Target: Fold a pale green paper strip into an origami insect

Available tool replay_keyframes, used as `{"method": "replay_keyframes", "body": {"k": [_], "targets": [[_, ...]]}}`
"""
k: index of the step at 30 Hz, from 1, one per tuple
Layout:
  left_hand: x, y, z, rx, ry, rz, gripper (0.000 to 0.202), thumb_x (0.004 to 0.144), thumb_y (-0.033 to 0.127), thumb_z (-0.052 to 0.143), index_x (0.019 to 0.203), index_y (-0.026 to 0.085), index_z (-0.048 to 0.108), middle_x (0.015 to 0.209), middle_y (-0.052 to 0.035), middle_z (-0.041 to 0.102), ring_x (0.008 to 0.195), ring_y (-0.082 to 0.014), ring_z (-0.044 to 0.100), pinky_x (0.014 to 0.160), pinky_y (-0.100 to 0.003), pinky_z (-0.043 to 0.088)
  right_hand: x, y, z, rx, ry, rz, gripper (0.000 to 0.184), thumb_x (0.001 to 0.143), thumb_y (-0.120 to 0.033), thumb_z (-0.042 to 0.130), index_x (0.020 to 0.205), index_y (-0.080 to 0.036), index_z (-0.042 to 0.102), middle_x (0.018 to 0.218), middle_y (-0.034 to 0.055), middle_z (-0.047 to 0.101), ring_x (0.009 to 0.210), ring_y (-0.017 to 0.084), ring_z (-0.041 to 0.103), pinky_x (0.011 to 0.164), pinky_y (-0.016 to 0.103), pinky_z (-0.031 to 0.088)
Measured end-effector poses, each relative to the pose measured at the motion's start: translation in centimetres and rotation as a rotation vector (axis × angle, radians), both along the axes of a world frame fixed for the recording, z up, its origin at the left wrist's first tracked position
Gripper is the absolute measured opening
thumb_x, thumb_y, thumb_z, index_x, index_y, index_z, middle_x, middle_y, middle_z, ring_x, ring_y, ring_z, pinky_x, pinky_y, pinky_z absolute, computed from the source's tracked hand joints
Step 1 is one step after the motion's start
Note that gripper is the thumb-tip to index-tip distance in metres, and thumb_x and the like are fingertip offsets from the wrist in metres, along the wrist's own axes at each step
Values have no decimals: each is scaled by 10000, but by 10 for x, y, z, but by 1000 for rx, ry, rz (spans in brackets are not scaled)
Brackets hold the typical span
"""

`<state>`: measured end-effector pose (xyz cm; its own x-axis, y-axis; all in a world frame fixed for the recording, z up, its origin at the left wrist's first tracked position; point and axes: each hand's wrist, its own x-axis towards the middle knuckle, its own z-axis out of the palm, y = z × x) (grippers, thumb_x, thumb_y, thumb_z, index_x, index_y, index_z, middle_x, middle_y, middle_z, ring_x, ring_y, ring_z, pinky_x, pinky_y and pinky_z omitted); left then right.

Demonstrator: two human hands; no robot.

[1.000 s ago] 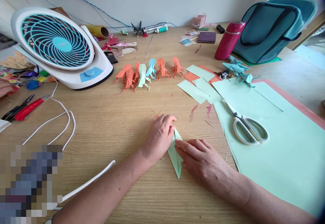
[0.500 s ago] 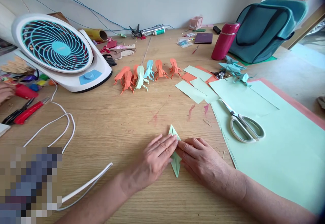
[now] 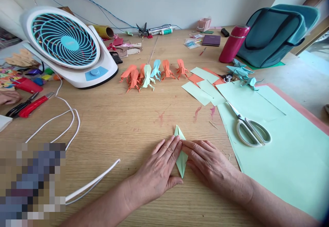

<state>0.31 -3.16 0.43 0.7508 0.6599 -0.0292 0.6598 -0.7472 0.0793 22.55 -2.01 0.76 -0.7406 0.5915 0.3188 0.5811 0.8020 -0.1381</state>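
A narrow diamond of folded pale green paper [image 3: 183,158] lies on the table in front of me, its pointed ends near and far. My left hand [image 3: 160,165] rests flat across its left side, fingers stretched out and thumb spread toward the near point. From the right, my right hand [image 3: 212,165] is closed at the paper's right edge, its fingers together and bent. The index fingertip meets the left fingertips on the paper; part of the right thumb is hidden. The fingers cover the middle of the paper.
Several folded paper figures [image 3: 147,78] stand beyond my hands. Paper strips [image 3: 196,93], scissors [image 3: 253,131] and large green sheets [image 3: 285,165] lie to the right. A fan [image 3: 70,45], white cable [image 3: 74,120] and red-handled tool [image 3: 33,108] are left, beside another person's hand [image 3: 9,97].
My left thumb has moved out from the paper toward me, and the left hand lies flatter. The right hand stays at the paper's edge. The whole view has shifted slightly.
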Motion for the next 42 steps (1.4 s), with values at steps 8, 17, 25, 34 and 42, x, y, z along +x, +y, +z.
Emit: {"method": "replay_keyframes", "body": {"k": [8,17,25,34,42], "targets": [[8,-2,5,-25,-26,83,848,931,605,517,1533,51,291,1622,-198,249,1504,-333,260,1158,-455,308,5,0,1,-189,119,-22,258,995,-131,443,1157,-151,643,1161,142,675,1024,240,642,864,416,560],[9,-6,-4,-39,-57,145,922,896,700,475,1574,124,232,1618,-164,299,1505,-357,237,1181,-493,238,8,23,-2,-151,3,-74,479,1021,-373,451,1464,-191,477,1424,190,518,1299,343,478,1010,552,468],[9,-7,-6,-60,-5,166,905,861,751,473,1542,169,339,1636,-128,268,1506,-389,207,1187,-530,215,11,42,-11,-137,-82,-39,549,1039,-474,371,1496,-179,445,1586,159,367,1470,339,281,1141,567,326],[12,-8,-1,-52,25,178,903,871,709,513,1555,157,307,1632,-146,269,1487,-416,231,1159,-589,238,11,48,-13,-126,-112,-85,539,1042,-486,375,1511,-227,429,1610,133,336,1474,325,292,1154,548,310],[7,-8,3,-66,2,146,859,937,681,400,1571,123,241,1651,-138,202,1510,-390,178,1166,-586,224,5,46,-13,-130,-125,-156,538,1051,-487,334,1507,-222,437,1615,88,341,1470,300,311,1162,511,302]]}}
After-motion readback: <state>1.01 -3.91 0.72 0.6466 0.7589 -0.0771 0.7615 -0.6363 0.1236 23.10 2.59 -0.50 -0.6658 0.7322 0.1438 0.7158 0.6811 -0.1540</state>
